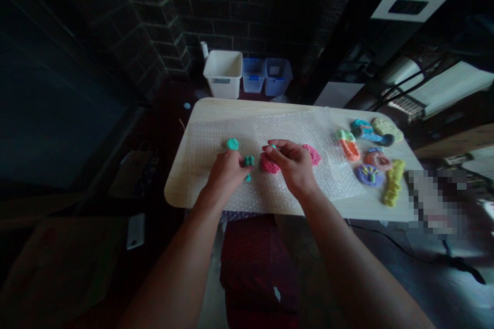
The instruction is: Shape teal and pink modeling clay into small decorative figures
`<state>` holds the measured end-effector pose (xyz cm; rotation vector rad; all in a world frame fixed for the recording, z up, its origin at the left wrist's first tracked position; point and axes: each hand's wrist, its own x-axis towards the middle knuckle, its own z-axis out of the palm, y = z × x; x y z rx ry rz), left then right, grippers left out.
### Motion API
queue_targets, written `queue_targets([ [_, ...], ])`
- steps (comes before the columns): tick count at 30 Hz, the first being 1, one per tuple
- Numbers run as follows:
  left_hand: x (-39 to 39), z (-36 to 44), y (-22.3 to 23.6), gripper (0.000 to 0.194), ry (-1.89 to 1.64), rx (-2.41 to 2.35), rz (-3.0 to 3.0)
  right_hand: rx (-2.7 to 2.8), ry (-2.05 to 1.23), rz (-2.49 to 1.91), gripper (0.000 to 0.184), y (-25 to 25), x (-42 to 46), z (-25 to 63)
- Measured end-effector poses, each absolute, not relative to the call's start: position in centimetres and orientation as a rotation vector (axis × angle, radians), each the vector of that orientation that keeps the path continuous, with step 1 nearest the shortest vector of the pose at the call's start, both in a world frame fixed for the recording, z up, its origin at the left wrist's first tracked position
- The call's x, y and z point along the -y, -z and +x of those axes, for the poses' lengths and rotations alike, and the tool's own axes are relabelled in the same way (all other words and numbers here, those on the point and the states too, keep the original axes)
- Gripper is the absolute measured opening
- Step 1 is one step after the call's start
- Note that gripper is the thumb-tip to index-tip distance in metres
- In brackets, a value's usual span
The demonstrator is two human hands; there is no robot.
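Note:
My left hand (228, 170) is bent over the bubble wrap, its thumb and fingers closed at a dark green piece of modelling clay (249, 161) made of small rounded lumps. Just below it lies another small green lump (247, 178). A flat teal clay piece (232, 143) rests beyond that hand. My right hand (293, 162) is raised in a pinch, with a tiny green bit of clay (274, 147) showing at the fingertips. Pink clay (270, 163) sits beneath the right hand, partly hidden, and a second pink clay piece (312, 154) shows behind it.
Bubble wrap (216, 195) covers much of the wooden table (179, 185). At the right stand several clay shapes, among them a yellow strip (394, 183), a purple disc (369, 175) and an orange-and-green piece (348, 146). Beyond the far edge are a white bin (224, 85) and two blue bins.

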<state>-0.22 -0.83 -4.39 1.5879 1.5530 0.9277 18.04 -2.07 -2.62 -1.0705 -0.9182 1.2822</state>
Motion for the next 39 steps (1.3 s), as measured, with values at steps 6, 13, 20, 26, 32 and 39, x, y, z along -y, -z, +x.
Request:
queue_targets([
  [6,1.0,-0.3,3.2,0.020,-0.843,-1.644,1.693,0.863,-1.429,-1.007,0.042,2.4,2.1,18.1],
  [13,0.7,-1.0,1.7,0.008,-0.803,-1.621,1.568,0.702,-1.546,-0.850,0.026,1.6,1.9,19.2],
  [20,0.6,-1.3,2.2,0.019,-0.872,-1.502,1.476,0.712,-1.647,-0.820,0.014,1.2,2.2,19.5],
  [26,0.8,-1.2,1.4,0.021,-0.859,-1.507,1.462,0.722,-1.606,-0.800,0.018,1.2,2.3,19.8],
  [32,0.6,-1.2,1.7,0.018,-0.901,-1.471,1.454,0.724,-1.658,-0.858,0.024,1.4,2.2,19.2],
  [39,0.6,-1.2,1.7,0.018,-0.916,-1.500,1.457,0.678,-1.653,-0.811,0.027,1.4,2.3,18.8],
])
